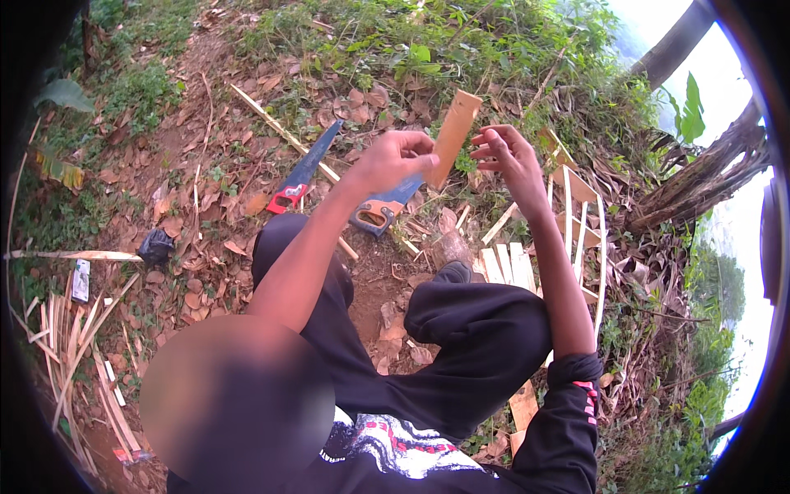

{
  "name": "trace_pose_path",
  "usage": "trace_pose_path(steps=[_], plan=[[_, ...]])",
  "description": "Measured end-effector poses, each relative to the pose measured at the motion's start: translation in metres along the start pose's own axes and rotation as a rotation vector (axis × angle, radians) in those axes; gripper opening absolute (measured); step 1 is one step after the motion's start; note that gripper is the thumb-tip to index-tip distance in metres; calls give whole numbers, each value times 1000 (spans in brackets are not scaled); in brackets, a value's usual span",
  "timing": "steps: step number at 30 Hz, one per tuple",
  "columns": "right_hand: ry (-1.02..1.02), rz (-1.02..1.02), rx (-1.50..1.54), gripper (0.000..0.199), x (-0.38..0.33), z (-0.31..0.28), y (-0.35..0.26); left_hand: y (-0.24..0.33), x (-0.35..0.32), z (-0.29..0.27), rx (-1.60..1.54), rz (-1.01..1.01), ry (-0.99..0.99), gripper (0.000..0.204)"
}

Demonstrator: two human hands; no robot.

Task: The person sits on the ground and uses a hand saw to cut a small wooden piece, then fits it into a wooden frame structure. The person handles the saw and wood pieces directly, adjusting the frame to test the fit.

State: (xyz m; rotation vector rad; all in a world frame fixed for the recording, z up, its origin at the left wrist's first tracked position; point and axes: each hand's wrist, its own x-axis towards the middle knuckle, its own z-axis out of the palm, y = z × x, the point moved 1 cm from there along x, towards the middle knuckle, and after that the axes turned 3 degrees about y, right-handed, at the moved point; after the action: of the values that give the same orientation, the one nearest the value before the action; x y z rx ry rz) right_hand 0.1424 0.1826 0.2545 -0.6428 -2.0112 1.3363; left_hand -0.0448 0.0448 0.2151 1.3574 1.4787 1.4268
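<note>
My left hand (pixel 395 160) is closed on the lower edge of a short, flat wooden board (pixel 455 136), held tilted upright in front of me. My right hand (pixel 512 160) is just right of the board, apart from it, with loosely bent fingers spread and nothing visible in them. Below my left hand lies a handsaw with an orange handle (pixel 380 212), its blade partly hidden by the hand. Further left, a second handsaw with a blue blade and red handle (pixel 290 198) rests on the leaves.
Pale wooden slats (pixel 508 265) lie by my foot. A slatted wooden frame (pixel 580 235) stands right of my forearm. Thin wood strips (pixel 70 346), a black bundle (pixel 155 246) and a small white pack (pixel 81 280) lie at left. A long stick (pixel 280 130) crosses the leafy ground.
</note>
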Motion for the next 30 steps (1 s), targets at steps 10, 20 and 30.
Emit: trace_pose_path(steps=[10,20,30], plan=[[-102,27,130,32,-11,7,-12,1,-11,7,73,-38,-78,30],[5,157,170,32,-15,-13,5,-5,-12,7,225,-56,-134,22],[40,145,342,18,-17,-42,25,-14,-12,6,210,-38,252,34]])
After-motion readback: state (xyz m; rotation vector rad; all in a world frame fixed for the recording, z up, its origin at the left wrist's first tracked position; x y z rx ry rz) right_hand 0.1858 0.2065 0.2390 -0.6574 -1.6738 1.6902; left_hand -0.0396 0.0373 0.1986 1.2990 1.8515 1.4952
